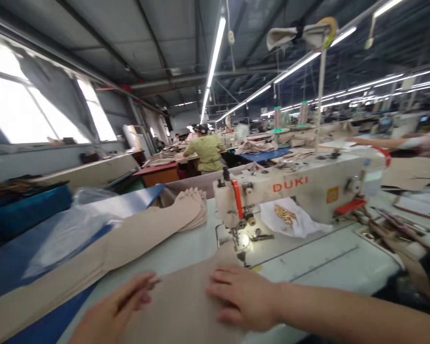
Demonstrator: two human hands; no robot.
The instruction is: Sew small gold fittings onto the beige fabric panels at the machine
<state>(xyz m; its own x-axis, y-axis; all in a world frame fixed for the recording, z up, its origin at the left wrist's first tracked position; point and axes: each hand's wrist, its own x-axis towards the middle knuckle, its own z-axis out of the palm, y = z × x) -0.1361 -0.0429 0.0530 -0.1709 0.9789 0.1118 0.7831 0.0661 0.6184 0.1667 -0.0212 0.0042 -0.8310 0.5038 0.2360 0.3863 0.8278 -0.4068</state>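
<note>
A beige fabric piece [181,306] lies on the pale sewing table [308,267] in front of a white DUKI sewing machine [301,188]. My left hand [118,308] rests on the piece's left edge with fingers stretched out along it. On the right side of the piece, my right hand [241,296] lies flat, fingers spread and pressing the cloth down, just short of the needle and presser foot [241,239]. The far end of the fabric reaches toward the foot.
A stack of long beige cut pieces [146,229] runs along the left over blue cloth [17,267]. White cloth with gold parts [286,217] sits under the machine arm. Brown strips [397,239] lie right. A person in green [208,150] works ahead; another person's arm [408,142] shows far right.
</note>
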